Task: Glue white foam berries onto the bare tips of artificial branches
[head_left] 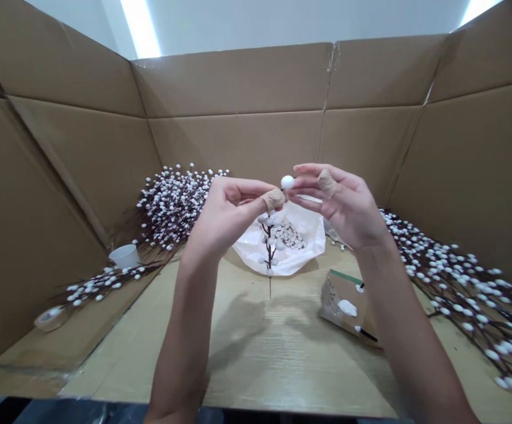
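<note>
My left hand [233, 206] is raised over the table, its taped thumb and fingers pinched on the top of a thin dark branch [269, 247] that hangs down with several white buds on it. My right hand [339, 203] is level with it, fingers pinched on a single white bud [288, 182] at the tip of the branch. One finger of the right hand wears tan tape. Both hands meet above a white plastic bag [302, 250] of loose white buds.
Piles of finished white-bud branches lie at the back left [172, 203] and along the right [459, 277]. A small white cup [124, 256], a tape roll [50, 318] and a small cardboard block [348, 303] rest on the wooden table [273, 353]. Cardboard walls [238, 106] enclose the table.
</note>
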A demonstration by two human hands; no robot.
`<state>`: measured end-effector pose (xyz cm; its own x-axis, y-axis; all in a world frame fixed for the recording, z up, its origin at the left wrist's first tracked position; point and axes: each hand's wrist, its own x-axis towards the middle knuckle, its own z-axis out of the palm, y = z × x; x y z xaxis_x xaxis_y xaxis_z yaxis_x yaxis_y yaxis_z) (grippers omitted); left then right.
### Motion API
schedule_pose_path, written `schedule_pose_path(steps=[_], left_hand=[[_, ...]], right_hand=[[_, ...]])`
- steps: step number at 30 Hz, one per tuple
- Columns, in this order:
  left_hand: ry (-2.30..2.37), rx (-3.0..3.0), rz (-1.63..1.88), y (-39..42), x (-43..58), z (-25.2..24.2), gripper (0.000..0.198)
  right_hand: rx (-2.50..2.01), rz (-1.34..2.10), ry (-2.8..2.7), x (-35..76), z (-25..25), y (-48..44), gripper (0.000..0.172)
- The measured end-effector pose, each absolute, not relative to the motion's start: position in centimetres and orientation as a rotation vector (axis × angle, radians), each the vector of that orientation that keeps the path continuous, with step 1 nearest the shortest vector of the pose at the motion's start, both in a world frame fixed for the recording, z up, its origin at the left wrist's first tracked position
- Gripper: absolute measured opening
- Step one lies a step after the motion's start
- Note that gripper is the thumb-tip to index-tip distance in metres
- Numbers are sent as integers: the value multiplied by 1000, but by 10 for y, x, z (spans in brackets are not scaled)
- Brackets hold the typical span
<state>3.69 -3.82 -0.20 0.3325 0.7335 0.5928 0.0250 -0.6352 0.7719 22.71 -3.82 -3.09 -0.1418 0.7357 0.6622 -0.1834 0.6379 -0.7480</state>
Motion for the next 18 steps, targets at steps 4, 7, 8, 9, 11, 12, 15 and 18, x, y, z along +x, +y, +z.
schedule_pose_path(steps=[4,7,8,9,11,12,15,18], left_hand=[[619,1826,1520,-30,28,0,10],[585,1664,1651,-22,21,2,11],[569,1612,1687,-20,18,2,11],[549,1567,1716,-17,15,2,10],[507,1497,1748,-12,9,3,8],[494,1475,1758,-10,6,3,8],[508,1442,1777,-5,-4,4,10],[549,1401,1780,2,-13,4,14]], right_hand=[[-727,1012,-1935,237,-37,-29,50],[-1048,1097,-2314,234,-49,-15,72],[-1114,1101,-2397,230,-54,-10,76],[-1146,1101,-2462,226,-59,-4,75],[-1134,1125,-2541,216,-69,6,59],[-1101,1149,-2554,211,-73,10,45],[-974,1219,-2520,200,-81,16,19],[-870,1231,-2479,197,-81,15,20]])
